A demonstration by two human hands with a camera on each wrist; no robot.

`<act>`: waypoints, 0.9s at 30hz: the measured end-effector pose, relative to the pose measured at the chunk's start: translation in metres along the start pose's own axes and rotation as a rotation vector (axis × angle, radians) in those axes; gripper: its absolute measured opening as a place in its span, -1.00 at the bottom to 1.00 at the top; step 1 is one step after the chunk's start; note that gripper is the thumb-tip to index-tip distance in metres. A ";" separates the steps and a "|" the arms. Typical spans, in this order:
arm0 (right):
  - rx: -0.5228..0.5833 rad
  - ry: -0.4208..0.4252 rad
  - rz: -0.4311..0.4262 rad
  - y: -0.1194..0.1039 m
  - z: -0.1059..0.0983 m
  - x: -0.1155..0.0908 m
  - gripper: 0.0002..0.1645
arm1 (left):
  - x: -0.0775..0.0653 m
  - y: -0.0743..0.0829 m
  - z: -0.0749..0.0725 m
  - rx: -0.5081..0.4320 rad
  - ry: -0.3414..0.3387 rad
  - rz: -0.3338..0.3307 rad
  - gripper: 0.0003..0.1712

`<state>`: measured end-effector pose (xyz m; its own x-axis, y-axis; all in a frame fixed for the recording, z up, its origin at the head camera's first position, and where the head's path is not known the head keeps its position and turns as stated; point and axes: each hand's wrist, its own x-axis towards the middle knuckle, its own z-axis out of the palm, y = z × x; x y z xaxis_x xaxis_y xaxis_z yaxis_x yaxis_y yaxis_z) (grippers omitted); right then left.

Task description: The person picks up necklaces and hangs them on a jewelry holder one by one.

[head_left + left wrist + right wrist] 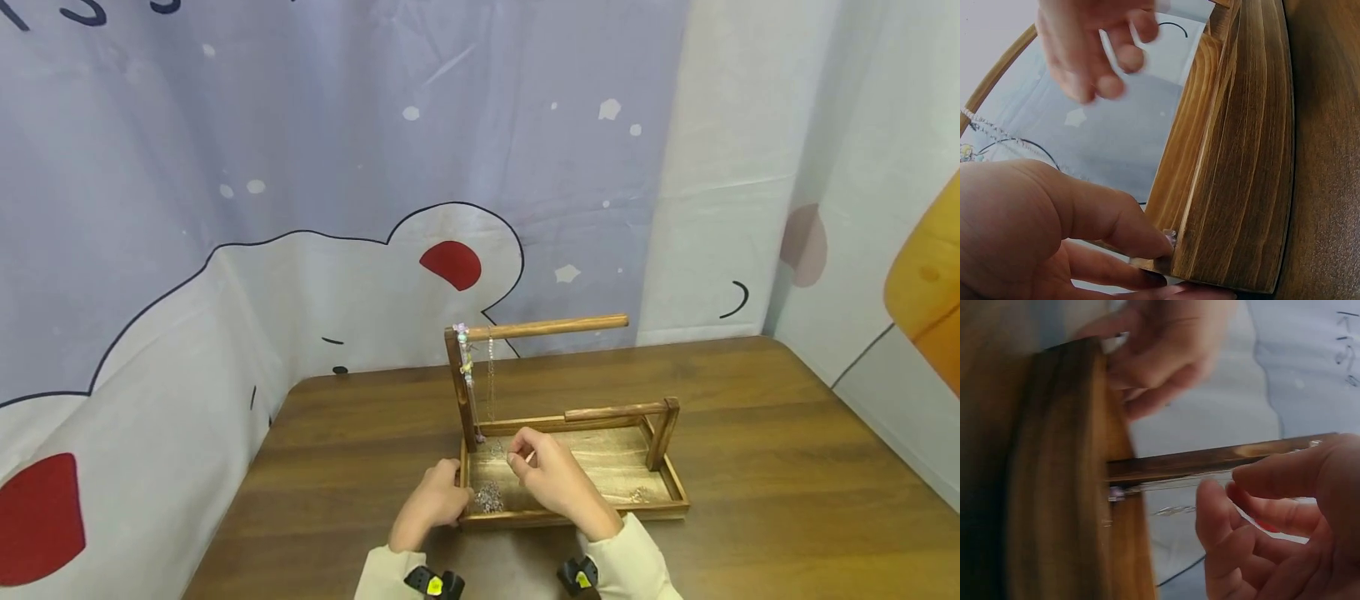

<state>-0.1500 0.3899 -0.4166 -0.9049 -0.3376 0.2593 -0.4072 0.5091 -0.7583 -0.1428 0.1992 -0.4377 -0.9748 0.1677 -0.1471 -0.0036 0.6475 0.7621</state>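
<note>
Brown counter (345, 417), printed curtain (540, 167) behind: I log one wooden tray (600, 467), left end gripped by left hand (437, 493), silver heap (489, 497) inside, necklaces (466, 367) hanging from its upper bar (555, 327), right hand (557, 475) curled above, whether pinching anything I cannot tell.

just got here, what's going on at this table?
A person's left hand grips the near left corner of a wooden tray. Their right hand is over the tray, thumb and fingers close together; I can't tell whether it holds anything. A beaded strand and a thin chain hang from the taller bar. A silvery heap lies in the tray.
</note>
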 end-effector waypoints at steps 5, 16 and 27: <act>-0.045 -0.130 -0.064 0.012 0.013 -0.001 -0.89 | -0.001 0.001 -0.001 0.018 0.001 0.001 -0.68; -0.091 -0.297 -0.068 0.031 0.034 -0.003 -0.70 | 0.001 0.002 0.000 0.019 -0.009 -0.020 -0.65; -0.076 -0.280 0.007 0.034 0.032 -0.004 -0.75 | 0.000 0.002 0.000 0.023 0.006 -0.018 -0.60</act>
<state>-0.1562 0.3833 -0.4631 -0.8427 -0.5337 0.0710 -0.4186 0.5666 -0.7097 -0.1424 0.2002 -0.4358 -0.9759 0.1518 -0.1569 -0.0159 0.6676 0.7444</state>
